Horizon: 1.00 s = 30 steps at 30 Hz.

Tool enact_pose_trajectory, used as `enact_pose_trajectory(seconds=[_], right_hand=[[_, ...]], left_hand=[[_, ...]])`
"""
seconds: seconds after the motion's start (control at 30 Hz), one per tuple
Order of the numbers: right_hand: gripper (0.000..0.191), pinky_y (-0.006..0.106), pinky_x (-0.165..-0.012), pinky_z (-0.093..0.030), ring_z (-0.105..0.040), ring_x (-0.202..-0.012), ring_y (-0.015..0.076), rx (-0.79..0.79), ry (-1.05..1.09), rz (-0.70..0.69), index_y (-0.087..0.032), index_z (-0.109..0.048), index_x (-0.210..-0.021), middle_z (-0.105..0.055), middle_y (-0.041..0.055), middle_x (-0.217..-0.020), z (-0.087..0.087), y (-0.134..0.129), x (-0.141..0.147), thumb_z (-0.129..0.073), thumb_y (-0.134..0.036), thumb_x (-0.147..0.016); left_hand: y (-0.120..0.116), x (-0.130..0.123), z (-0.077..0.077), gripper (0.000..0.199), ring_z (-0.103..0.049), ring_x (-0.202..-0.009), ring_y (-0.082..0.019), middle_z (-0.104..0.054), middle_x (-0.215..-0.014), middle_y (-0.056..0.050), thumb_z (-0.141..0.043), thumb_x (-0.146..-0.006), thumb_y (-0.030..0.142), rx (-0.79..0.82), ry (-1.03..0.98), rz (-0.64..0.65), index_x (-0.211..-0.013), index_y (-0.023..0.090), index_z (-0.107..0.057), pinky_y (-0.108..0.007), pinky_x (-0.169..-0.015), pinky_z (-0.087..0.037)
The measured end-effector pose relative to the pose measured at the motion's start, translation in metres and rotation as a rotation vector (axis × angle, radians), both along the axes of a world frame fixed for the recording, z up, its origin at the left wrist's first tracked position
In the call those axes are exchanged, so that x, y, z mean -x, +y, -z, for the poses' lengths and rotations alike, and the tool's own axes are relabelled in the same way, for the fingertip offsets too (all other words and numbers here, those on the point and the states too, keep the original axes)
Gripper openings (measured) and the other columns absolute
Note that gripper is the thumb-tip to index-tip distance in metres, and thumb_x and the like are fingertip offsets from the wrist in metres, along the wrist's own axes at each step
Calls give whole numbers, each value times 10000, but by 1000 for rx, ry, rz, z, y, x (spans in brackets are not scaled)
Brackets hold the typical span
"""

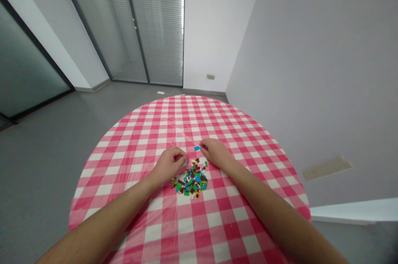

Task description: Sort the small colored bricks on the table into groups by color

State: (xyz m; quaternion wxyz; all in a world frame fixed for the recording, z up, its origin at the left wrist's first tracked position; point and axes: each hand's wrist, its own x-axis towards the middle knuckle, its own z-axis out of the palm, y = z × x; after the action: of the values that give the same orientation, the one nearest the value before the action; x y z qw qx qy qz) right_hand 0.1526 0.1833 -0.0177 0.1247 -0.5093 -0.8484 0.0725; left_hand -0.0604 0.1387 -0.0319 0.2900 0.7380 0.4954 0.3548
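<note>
A loose pile of small bricks (194, 180) in green, blue, dark brown, white and yellow lies on the red-and-white checked tablecloth. Just beyond the pile is a blue piece (197, 148), flat on the cloth. My right hand (214, 150) is beside it on the right, fingers curled together at its edge; whether they grip anything is too small to tell. At the upper left of the pile, my left hand (171, 163) has its thumb and index fingertips pinched together, and anything between them is too small to make out.
The round table (152, 121) fills the lower middle. Beyond it are a glass partition with blinds (155, 27), a wall socket (210, 77) and a white power strip (161, 92) on the grey floor. A plain wall (311, 69) stands at the right.
</note>
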Motion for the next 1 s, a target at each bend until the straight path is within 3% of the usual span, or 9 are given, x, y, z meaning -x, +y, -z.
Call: enact_pose_trajectory(seconds=[0.23,0.57,1.0], right_hand=[[264,283,-787,-452,-640,-903,203,42,76,-3,-166,-684,-1062,-719,93,-1019,-5,-3,-1,-524,-143,-853],[307,324,-908,-455,-621,-1019,207,-22,143,-81,-165,-674,-1105,-705,92,-1088,6,3,-3,-519,-110,-845],[235,282,-811,-451,-644,-941,201,30,80,12,-167,-683,-1064,-719,81,-1030,-1,-1,-8,-532,-161,-884]], left_hand=[[1,1,0,158,-608,-750,-176,-678,-769,-31,-541,-819,197,-7,3,2,-732,173,-670,-286,-702,-445],[0,0,-2,152,-608,-761,-180,-677,-776,-33,-540,-820,190,-10,2,11,-737,172,-667,-290,-708,-447],[0,0,-4,162,-616,-761,-183,-685,-782,-40,-534,-809,182,1,7,1,-728,176,-674,-292,-705,-455]])
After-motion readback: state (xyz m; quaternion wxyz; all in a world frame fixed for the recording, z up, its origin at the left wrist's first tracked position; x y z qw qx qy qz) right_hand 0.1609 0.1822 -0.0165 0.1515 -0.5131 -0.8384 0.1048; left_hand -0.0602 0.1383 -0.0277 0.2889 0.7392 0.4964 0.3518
